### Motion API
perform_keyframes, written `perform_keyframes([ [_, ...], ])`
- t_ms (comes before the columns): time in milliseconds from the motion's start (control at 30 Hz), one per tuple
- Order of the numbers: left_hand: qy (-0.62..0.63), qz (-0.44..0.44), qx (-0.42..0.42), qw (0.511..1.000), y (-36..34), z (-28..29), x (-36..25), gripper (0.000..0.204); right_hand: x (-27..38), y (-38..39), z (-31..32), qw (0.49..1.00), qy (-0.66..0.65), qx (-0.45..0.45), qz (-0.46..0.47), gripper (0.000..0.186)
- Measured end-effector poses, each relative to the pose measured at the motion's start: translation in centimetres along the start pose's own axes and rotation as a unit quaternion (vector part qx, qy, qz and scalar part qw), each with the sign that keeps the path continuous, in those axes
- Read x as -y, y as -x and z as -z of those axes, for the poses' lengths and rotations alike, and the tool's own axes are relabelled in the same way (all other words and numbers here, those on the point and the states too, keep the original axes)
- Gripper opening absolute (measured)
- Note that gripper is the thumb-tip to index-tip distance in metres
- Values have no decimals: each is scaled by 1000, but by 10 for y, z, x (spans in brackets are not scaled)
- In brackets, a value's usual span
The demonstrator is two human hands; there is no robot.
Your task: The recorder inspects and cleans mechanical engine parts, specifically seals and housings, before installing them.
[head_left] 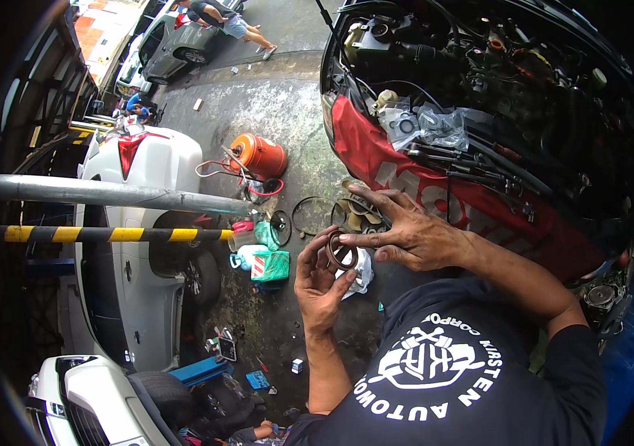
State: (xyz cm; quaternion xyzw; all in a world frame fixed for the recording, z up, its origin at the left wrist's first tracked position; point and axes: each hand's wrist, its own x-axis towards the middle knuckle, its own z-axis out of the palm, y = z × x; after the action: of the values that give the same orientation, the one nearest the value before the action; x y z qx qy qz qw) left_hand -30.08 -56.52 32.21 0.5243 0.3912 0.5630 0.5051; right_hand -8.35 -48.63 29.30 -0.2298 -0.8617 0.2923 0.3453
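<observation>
My left hand [318,291], low in the centre, holds a brown ring, like a seal [352,257], between thumb and fingers. My right hand [413,236] reaches from the right with its fingers spread, one fingertip touching the ring's upper part. Beyond my hands, a red cover [365,149] drapes the front of an open engine bay [495,74]. Plastic bags with parts [402,128] and several wrenches and sockets [465,167] lie along that edge. A fan [358,212] and a loop of belt [306,204] are on the floor just behind my hands.
An orange drum [259,156], green-wrapped box [270,267] and blue floor object [199,372] stand left. A metal pole [108,192] and striped bar [116,234] cross before a white car [138,312]. A walking person [231,26], a crouching one [137,105] and another's arm [261,431] are nearby.
</observation>
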Motion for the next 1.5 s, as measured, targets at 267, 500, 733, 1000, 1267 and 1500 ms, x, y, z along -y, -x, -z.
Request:
perform_keyframes([
  [267,-13,3,-20,1000,4,-1,-2,69,14,3,-8,971,-232,-22,-59,51],
  [500,-66,-11,-40,997,5,1,-2,71,27,-4,2,823,-501,1,-269,75],
  [733,-111,-48,-31,992,6,-1,1,70,29,-10,-2,539,-787,61,-294,86],
  [1000,-146,-63,-22,987,7,-3,2,65,30,-15,3,418,-871,39,-255,83],
  [1267,-147,-61,-41,986,5,1,-3,67,36,-7,6,772,-571,146,-237,78],
  [1500,-102,-41,-14,994,4,5,-3,71,22,-5,18,992,-18,117,-43,44],
])
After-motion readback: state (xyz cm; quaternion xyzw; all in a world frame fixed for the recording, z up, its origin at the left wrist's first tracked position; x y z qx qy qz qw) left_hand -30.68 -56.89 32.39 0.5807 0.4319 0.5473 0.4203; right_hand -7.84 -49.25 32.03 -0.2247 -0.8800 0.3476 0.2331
